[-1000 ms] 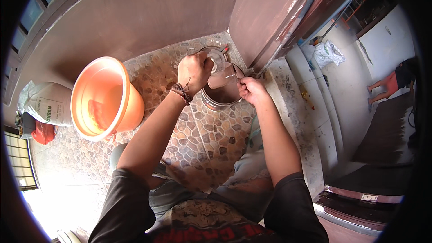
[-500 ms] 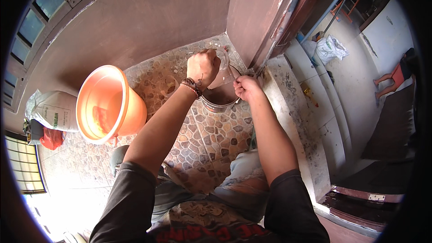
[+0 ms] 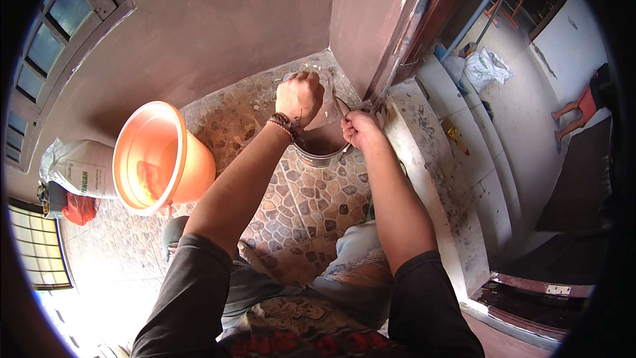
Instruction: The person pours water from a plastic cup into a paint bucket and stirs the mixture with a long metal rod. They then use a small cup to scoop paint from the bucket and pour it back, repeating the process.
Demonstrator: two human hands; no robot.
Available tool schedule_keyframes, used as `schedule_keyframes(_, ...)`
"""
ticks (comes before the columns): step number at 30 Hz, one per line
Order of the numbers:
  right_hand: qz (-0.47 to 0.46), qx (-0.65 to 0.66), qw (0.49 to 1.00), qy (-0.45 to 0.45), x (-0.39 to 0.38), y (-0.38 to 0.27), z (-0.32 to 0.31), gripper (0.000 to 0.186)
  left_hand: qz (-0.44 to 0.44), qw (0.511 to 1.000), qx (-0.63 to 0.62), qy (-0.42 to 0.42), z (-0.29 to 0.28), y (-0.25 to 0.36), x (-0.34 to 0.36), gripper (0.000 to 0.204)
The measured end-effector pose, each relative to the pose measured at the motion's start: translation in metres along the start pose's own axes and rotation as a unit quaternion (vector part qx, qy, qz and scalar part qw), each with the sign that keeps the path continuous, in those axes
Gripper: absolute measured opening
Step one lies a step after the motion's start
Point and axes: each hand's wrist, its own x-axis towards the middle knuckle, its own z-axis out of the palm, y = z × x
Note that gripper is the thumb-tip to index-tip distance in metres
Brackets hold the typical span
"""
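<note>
Between my forearms a round paint can (image 3: 320, 160) sits on the stone-patterned floor, with brownish content (image 3: 324, 140) inside. My left hand (image 3: 299, 99) is closed in a fist above its far left rim and grips a clear plastic container (image 3: 326, 96), which lies over the can's far side and is partly hidden by the fist. At the right rim, my right hand (image 3: 360, 128) pinches a thin dark strip (image 3: 342, 105). Whether that strip is a tool or the can's handle I cannot tell.
An orange bucket (image 3: 205, 167) stands at the left, beside a white sack (image 3: 89, 166) and a red plastic bag (image 3: 79, 207). Brown walls (image 3: 238, 20) meet beyond the can. A raised ledge (image 3: 424, 139) and steps run along the right. Another person (image 3: 586, 103) is at the far right.
My left fist and the clear container have shifted very slightly. The right hand stays at the can's rim. The whole view has tilted a little.
</note>
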Motion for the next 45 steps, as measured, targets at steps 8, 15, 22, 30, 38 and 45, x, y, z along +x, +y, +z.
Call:
schedule_keyframes(8, -0.027, 0.008, 0.999, 0.02, 0.0, 0.0, -0.001, 0.009, -0.034, 0.999, 0.005, -0.008, 0.006, 0.001, 0.002, 0.016)
schedule_keyframes(15, -0.095, -0.053, 0.993, 0.055, -0.019, -0.003, 0.007, 0.009, -0.069, 0.997, 0.013, -0.021, 0.008, -0.002, 0.002, 0.018)
schedule_keyframes(22, -0.132, -0.076, 0.986, 0.069, -0.03, -0.004, 0.013, 0.008, -0.05, 0.999, 0.013, -0.008, 0.008, -0.008, 0.0, 0.017)
schedule_keyframes(30, -0.152, -0.07, 0.983, 0.071, -0.03, -0.002, 0.019, 0.007, 0.001, 1.0, 0.026, 0.007, 0.008, -0.008, 0.0, 0.015)
schedule_keyframes(38, -0.158, -0.069, 0.982, 0.074, -0.026, -0.002, 0.018, 0.007, -0.024, 0.999, 0.024, 0.004, 0.007, -0.008, 0.0, 0.015)
schedule_keyframes(45, -0.159, -0.067, 0.983, 0.068, -0.028, -0.004, 0.015, 0.009, -0.125, 0.992, 0.018, -0.022, 0.001, -0.008, 0.003, 0.019)
